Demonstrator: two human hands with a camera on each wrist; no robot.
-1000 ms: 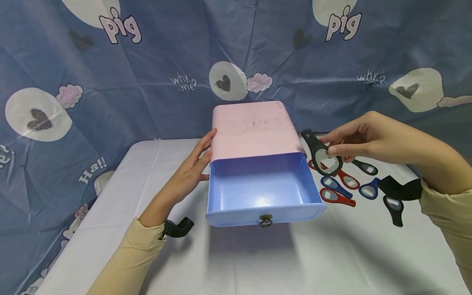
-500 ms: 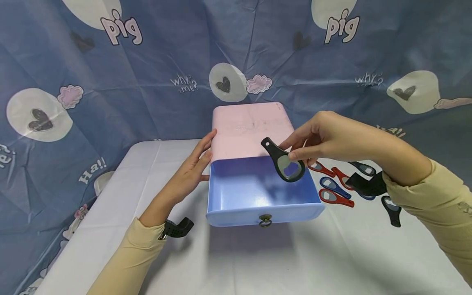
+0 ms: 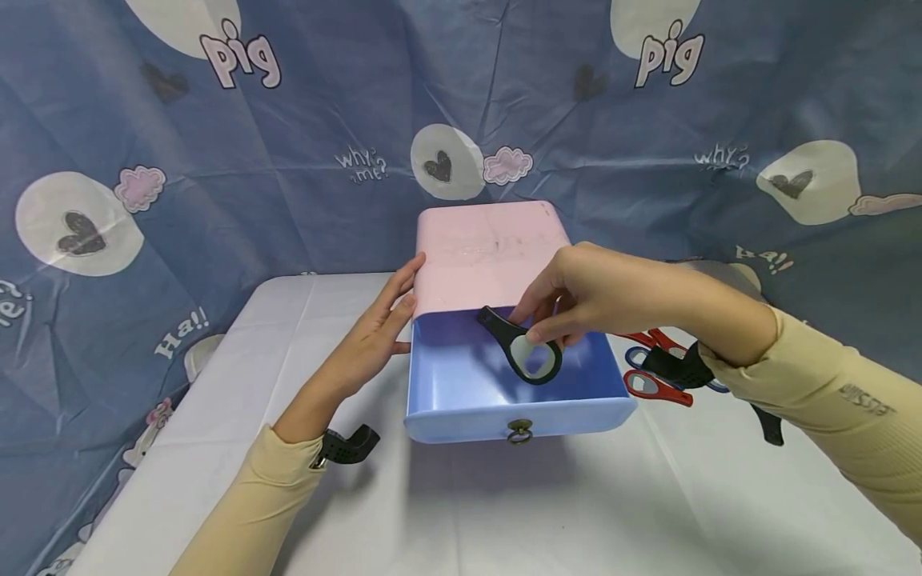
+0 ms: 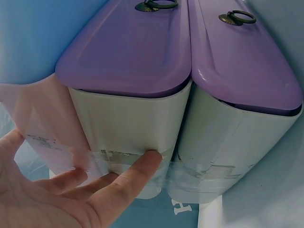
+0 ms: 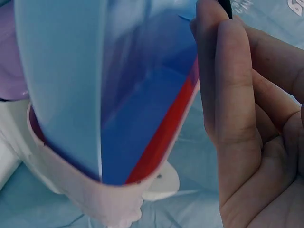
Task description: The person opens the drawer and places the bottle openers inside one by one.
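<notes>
A black bottle opener (image 3: 499, 328) with a metal insert in its round head is pinched by my right hand (image 3: 572, 296), over the opening of the pulled-out blue drawer (image 3: 461, 422). In the right wrist view only a dark tip of the opener (image 5: 226, 7) shows beside the fingers. The drawer sits in a pink casing (image 3: 490, 252). My left hand (image 3: 366, 342) rests on the left side of that casing, fingers extended. In the left wrist view, its fingers (image 4: 128, 183) lie along pale casings (image 4: 128, 121) with purple drawers (image 4: 133, 52), below the pink one.
Right of the drawers, several bottle openers lie on the white table (image 3: 504, 512), among them a red one (image 3: 659, 390) and a black one (image 3: 771, 428), partly hidden by my right arm. A blue printed cloth (image 3: 288, 112) hangs behind.
My right hand has carried the black bottle opener left from above the other openers, then lower over the open drawer. The left hand and the drawers have stayed put.
</notes>
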